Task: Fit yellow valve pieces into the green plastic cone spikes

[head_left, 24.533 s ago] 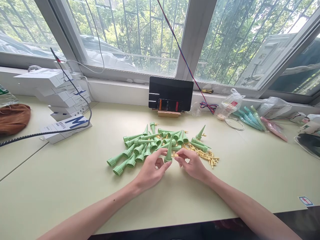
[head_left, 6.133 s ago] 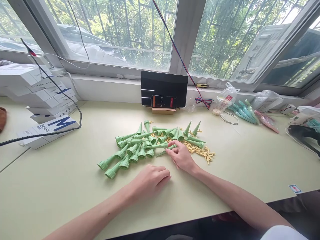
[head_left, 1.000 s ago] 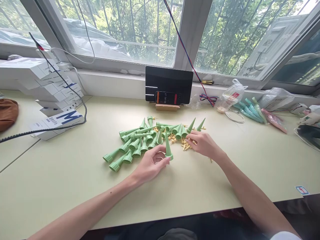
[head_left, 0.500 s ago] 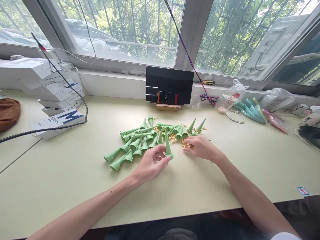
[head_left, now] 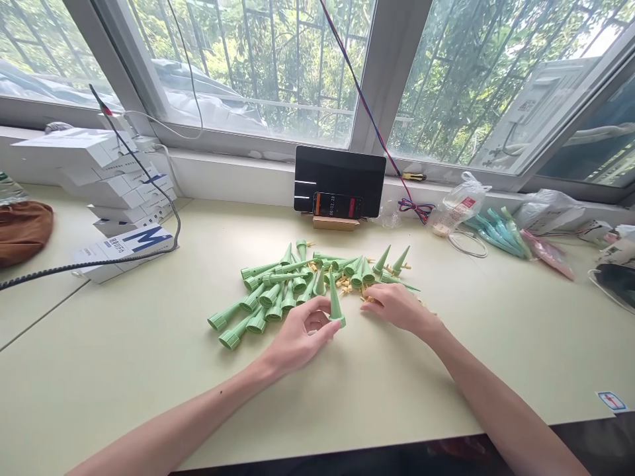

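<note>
Upright in my left hand (head_left: 300,337) is a green plastic watering spike (head_left: 335,301), its ribbed base held between thumb and fingers. To the right, my right hand (head_left: 399,307) rests low over the table with bent fingers closed at a small yellow plastic valve (head_left: 366,299), which is mostly hidden by the fingertips. Behind and left of my left hand lies a pile of similar green spikes (head_left: 270,294), many with open bases facing me. Beyond my right hand, two green spikes (head_left: 381,259) stand tip up with yellow pieces at their sides. More yellow valves (head_left: 343,284) lie between the hands.
A phone (head_left: 338,205) showing a timer leans on a dark tablet (head_left: 340,175) at the back. White boxes (head_left: 124,188) are stacked at the left, with a black cable (head_left: 99,263) across them. Plastic bags (head_left: 459,205) and teal packets (head_left: 499,231) lie at the back right.
The whole view has shifted slightly downward in the frame. My right hand has drawn a little toward me, and fewer yellow pieces show at its fingertips. My left hand still holds the spike.
</note>
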Motion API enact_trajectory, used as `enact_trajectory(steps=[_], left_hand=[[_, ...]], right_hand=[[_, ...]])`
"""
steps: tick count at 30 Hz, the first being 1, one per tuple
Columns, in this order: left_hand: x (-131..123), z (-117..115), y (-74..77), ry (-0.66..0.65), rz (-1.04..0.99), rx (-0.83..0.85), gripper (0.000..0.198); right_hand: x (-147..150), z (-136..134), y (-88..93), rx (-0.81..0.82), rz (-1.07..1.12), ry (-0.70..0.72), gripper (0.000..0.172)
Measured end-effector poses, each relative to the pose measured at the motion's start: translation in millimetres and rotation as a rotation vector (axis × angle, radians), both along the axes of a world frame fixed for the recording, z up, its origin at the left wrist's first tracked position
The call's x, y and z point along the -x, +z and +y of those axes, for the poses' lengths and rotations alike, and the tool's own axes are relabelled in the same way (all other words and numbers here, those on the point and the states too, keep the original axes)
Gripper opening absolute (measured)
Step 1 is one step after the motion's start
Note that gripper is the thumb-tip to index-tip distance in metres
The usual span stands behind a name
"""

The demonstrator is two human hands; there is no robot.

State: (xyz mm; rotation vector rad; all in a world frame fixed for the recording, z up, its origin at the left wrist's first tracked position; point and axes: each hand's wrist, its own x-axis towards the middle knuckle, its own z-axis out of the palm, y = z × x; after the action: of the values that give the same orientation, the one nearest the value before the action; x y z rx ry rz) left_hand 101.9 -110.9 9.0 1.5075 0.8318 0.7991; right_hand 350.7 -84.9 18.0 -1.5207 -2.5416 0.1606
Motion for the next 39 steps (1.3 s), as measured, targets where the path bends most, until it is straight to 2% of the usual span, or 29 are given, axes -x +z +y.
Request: enact_trajectory(steps=[6,11,15,18,21,23,33,39], left_hand=[[0.5,-1.2,2.0,0.027,0.009,0.011,0.024],[0.1,-2.3,1.7,0.062,-0.006,0.019,0.028],[-0.2,-2.3,3.4,0.082,-0.04,0.009,0.027],[0.4,-2.1,5.9,0.11,-0.058,-0.003,0.025],[0.4,-1.7,9.2,0.128,-0.093,-0.004,0.025],[0.0,-1.5,11.5,0.133,-0.114,-0.001,0.025],[-1.0,-0.1,11.6,0.118,-0.152,0.022,0.025],[-1.1,-0.6,12.7,0.093,-0.109,0.033,0.025]], right_hand=[[13.6,-6.4,-11.0,-0.096,0.008,0.084,0.025],[23.4,-13.3,-11.5,-0.123,0.011,0.144,0.035],[25.6,-15.9,-12.1,-0.079,0.04,0.184,0.03],[25.5,-16.3,-13.7,-0.018,0.094,0.207,0.017],[25.7,-16.4,-14.0,0.026,0.133,0.197,0.005],[26.7,-16.9,-13.0,0.043,0.148,0.184,0.004],[34.1,-23.0,-10.4,0.051,0.205,0.113,0.024],[36.8,-24.4,-11.1,0.037,0.488,0.066,0.026]])
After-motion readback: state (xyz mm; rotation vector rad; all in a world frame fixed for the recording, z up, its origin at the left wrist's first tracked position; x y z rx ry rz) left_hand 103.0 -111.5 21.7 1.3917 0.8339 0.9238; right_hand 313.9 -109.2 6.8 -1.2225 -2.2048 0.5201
